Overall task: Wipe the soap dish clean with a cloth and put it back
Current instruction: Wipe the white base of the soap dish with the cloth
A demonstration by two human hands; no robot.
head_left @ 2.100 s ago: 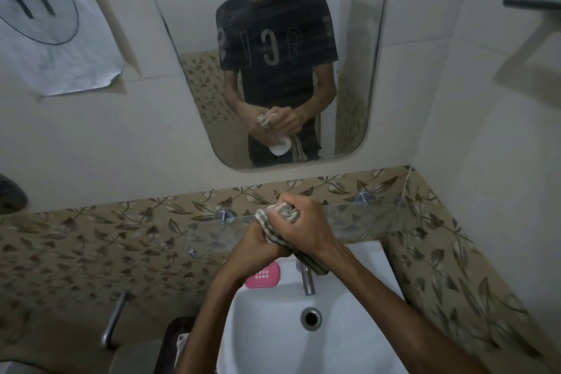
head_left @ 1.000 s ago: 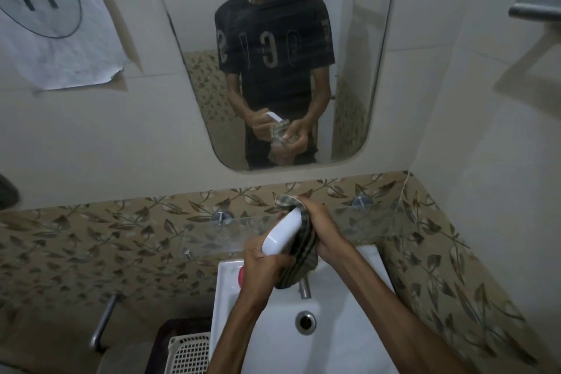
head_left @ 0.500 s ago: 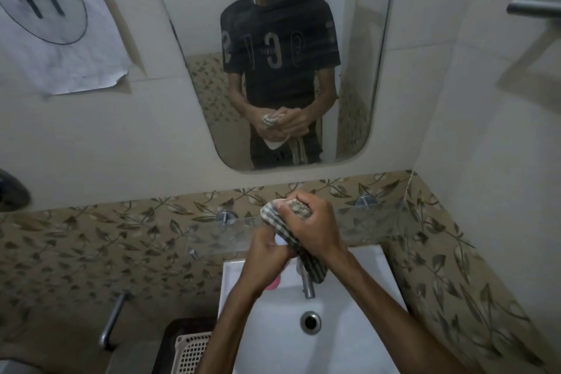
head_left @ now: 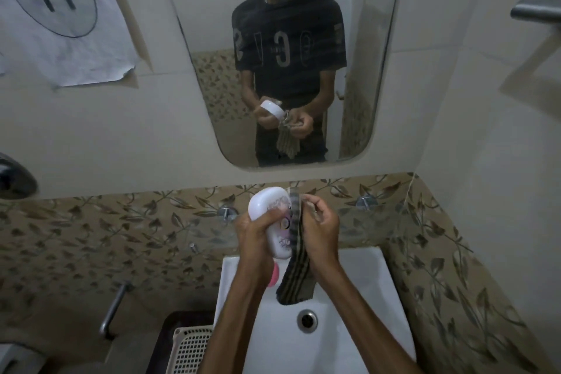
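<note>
Below, a white sink (head_left: 358, 307) is seen, with a pink soap (head_left: 274, 275) at its far left rim. Above it, the white soap dish (head_left: 268, 206) is gripped upright in the left hand (head_left: 255, 235), fingers curled around its lower half. The striped cloth (head_left: 296, 264) is pinched by the right hand (head_left: 321, 229) against the dish's right edge. Farther off, a mirror (head_left: 376, 76) is mounted on the wall.
</note>
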